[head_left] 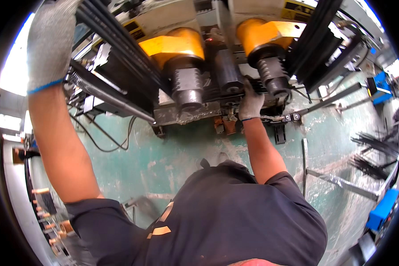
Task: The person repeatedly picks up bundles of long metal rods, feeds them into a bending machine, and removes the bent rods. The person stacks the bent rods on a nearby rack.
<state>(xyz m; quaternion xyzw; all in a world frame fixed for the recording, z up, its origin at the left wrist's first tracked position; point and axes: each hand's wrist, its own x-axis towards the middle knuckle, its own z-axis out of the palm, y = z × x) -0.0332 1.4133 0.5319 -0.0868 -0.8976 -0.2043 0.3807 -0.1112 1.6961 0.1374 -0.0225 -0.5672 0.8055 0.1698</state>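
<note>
My left hand (53,46), in a grey knit glove with a blue cuff edge, is raised at the upper left beside a bundle of long black bars (122,42). Its fingers run out of the picture at the top, so their grip is hidden. My right hand (252,104), gloved alike, reaches into the machine's front, close to a dark faceted metal block (228,73). The fingers are dark and partly hidden there, and what they touch is unclear. Two yellow machine heads (181,44) with ribbed steel cylinders (188,86) stand on either side of that block.
A steel ledge (186,114) runs along the machine's front above a worn green floor (164,155). A black cable (106,148) loops at the left. On the right stand a metal frame (341,184), black bars (377,144) and a blue box-shaped part (382,209).
</note>
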